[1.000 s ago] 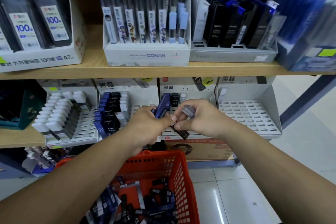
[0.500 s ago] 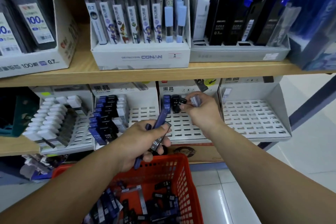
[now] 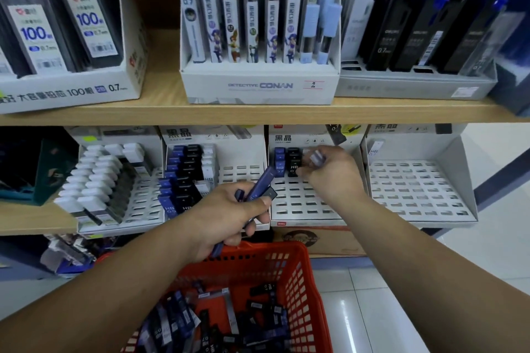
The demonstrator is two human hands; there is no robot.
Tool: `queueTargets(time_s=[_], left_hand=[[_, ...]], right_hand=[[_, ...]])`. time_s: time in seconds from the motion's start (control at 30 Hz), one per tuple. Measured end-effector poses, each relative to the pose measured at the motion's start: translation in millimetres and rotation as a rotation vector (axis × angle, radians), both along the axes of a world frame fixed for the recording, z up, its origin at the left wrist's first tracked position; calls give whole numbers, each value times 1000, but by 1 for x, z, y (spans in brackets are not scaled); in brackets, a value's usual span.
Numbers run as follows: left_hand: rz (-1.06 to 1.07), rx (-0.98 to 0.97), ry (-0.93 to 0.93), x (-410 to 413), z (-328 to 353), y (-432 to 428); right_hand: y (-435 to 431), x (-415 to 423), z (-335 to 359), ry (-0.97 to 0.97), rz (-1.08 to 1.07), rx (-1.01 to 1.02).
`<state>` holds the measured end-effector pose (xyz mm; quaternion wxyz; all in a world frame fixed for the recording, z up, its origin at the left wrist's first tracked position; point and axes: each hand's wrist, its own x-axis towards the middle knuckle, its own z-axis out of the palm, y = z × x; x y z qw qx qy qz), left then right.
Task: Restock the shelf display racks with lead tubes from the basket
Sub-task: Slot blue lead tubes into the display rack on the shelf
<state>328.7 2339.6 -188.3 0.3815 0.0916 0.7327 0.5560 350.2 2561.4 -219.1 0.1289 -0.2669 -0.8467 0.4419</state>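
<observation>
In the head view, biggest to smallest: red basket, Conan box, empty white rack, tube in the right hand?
Largest: the red basket and Conan box look alike; the basket is nearer and cropped.
Then the empty white rack.
Smallest: the tube.

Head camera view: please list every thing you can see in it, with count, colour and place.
basket: one, red, bottom centre.
loose tubes: many, black and blue, inside the basket.
racks: four, white, lower shelf; the rightmost has bare slots.
Conan box: one, white, upper shelf, centre.
grey tray: one, upper shelf, right, with black packs.
cardboard box: one, brown, under the lower shelf.
left hand: grips blue tubes above the basket.
right hand: pinches a pale tube at the third rack.
</observation>
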Motion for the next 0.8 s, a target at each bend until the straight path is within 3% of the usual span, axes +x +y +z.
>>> queueTargets(time_s=[0.1, 0.2, 0.27, 0.37, 0.53, 0.63, 0.8], left_hand=[[-35, -28, 79, 3, 5, -3], [-91, -45, 214, 8, 9, -3], [-130, -71, 319, 10, 10, -4], [-195, -135, 396, 9, 11, -14], [-103, -211, 312, 8, 13, -34], [93, -68, 150, 3, 17, -36], [194, 189, -48, 3, 26, -33]], right_hand=[[-11, 11, 25, 104, 11, -188], [-31, 27, 51, -64, 208, -456], [-41, 34, 56, -130, 319, -515], [-38, 40, 59, -117, 318, -552], [-21, 51, 62, -38, 250, -576], [-25, 54, 60, -31, 250, -580], [-31, 49, 60, 8, 227, -632]])
